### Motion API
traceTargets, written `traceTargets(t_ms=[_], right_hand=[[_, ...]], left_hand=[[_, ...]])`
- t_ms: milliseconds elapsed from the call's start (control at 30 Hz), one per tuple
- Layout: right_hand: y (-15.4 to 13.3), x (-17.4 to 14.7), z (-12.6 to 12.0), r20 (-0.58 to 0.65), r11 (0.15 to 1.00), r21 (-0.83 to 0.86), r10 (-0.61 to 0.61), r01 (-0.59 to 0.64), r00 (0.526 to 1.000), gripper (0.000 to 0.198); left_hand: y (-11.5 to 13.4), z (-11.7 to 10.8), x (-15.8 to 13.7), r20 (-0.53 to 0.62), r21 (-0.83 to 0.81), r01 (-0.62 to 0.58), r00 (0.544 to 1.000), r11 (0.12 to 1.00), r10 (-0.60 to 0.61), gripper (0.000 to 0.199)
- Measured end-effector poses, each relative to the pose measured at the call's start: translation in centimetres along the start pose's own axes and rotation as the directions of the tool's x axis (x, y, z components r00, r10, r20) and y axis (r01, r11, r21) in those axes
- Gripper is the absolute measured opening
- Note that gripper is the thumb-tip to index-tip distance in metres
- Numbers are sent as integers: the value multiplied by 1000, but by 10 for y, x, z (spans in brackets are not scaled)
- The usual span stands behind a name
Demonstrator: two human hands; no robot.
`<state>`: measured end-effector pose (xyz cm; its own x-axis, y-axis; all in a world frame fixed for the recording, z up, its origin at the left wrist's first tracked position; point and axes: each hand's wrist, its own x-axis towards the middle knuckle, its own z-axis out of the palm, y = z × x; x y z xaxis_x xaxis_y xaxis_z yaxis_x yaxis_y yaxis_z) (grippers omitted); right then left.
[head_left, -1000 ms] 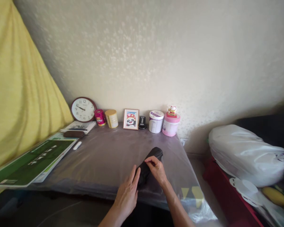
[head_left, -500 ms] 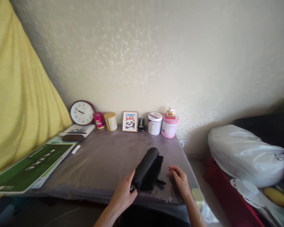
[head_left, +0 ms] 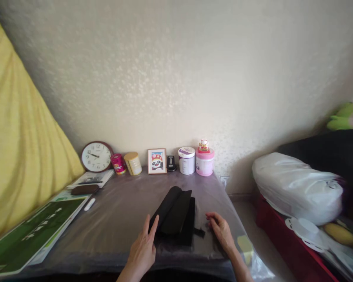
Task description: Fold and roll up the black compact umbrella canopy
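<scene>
A soft black bundle (head_left: 173,215) lies on the table, partly unrolled. Its left side is still a thick roll, and flat layers spread to the right of it. A short black strap (head_left: 199,232) sticks out at its lower right. My left hand (head_left: 142,248) is at the near left end of the roll, its index and middle fingers parted in a V and touching the edge. Its thumb is hidden. To the right of the strap, my right hand (head_left: 220,232) rests apart from the bundle, fingers loosely bent and holding nothing.
A clear sheet covers the table (head_left: 120,227). Along the wall stand a clock (head_left: 97,156), tins, a framed panda picture (head_left: 157,161) and lidded tubs with a cat figurine (head_left: 204,146). Green board (head_left: 32,231) and white marker (head_left: 90,204) lie left; a white bag (head_left: 297,188) sits right.
The bundle has unrolled leftward, showing more flat layers. My left hand has shifted left and parted its fingers from their grip. My right hand stays near the strap. The view has tilted up.
</scene>
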<state>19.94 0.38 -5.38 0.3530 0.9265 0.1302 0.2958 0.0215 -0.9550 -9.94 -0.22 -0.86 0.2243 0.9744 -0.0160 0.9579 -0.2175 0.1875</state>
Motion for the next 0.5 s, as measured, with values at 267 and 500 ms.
traceTargets(t_ms=[267, 500], right_hand=[[-9, -3, 2, -20, 998, -55, -44, 43, 999, 29], [-6, -1, 1, -38, 990, -83, -116, 113, 992, 29]], left_hand=[[-6, -1, 21, -9, -315, -50, 999, 948, 50, 85], [5, -12, 16, 253, -835, 206, 967, 511, 24, 44]])
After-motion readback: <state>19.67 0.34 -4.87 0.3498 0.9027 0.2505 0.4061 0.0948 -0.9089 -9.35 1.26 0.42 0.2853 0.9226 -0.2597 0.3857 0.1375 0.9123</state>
